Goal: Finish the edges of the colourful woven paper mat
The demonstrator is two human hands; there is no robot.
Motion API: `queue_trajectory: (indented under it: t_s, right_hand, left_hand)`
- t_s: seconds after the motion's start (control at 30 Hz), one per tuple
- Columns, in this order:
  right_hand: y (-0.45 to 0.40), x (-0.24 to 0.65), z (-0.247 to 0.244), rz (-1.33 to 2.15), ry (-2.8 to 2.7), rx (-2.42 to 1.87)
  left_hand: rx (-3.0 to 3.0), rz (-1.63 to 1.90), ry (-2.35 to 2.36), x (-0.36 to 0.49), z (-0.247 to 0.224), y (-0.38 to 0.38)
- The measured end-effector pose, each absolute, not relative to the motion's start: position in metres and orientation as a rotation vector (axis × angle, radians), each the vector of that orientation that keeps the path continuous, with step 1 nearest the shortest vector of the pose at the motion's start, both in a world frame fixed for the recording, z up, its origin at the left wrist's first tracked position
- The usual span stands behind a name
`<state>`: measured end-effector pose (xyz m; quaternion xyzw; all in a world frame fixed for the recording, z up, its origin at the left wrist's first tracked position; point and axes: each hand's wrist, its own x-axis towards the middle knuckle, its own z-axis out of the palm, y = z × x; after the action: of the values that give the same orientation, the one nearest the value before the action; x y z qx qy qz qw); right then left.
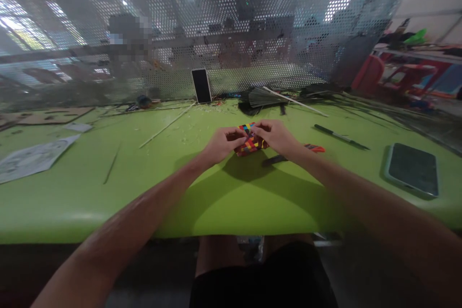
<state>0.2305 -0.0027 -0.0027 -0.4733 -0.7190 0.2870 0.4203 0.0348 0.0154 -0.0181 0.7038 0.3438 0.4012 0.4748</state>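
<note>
A small block-shaped piece (249,147), woven in red, yellow, blue and black strips, sits on the green table between my two hands. From its left side, my left hand (224,143) grips it with thumb and fingers pinched at the upper face. My right hand (273,135) pinches the same piece at its top right. The fingers cover part of the weave, so fine details at the fingertips are hidden. Partly under my right wrist lies a cutter with an orange-red handle (314,148) and a dark end.
A pen-like black tool (341,136) and a grey-black phone (413,168) lie to the right. Another phone (201,85) leans upright at the back, beside dark strips (265,98). Printed paper (36,156) and thin sticks (168,125) lie left. A perforated metal screen (224,33) stands behind.
</note>
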Motion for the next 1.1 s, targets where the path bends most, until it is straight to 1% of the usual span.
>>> queue_trajectory:
  t_s: [0.23, 0.33, 0.63, 0.83, 1.1]
  right_hand:
    - [-0.004, 0.229, 0.0, 1.122, -1.445, -1.135]
    - [-0.006, 0.228, 0.004, 1.18, -1.418, -1.11]
    - [-0.011, 0.231, 0.01, 1.014, -1.514, -0.99]
    - [-0.006, 0.235, 0.007, 0.918, -1.647, -1.06]
    - [-0.002, 0.237, 0.005, 0.914, -1.631, -1.012]
  left_hand:
    - [1.711, 0.972, 0.818, 0.034, -0.017, 0.014]
    - [1.666, 0.991, 0.813, 0.035, -0.016, 0.014]
    - [1.616, 1.024, 0.822, 0.038, -0.018, 0.013]
    - [1.653, 1.026, 0.848, 0.038, -0.018, 0.013]
    - [1.567, 0.982, 0.762, 0.038, -0.012, 0.011]
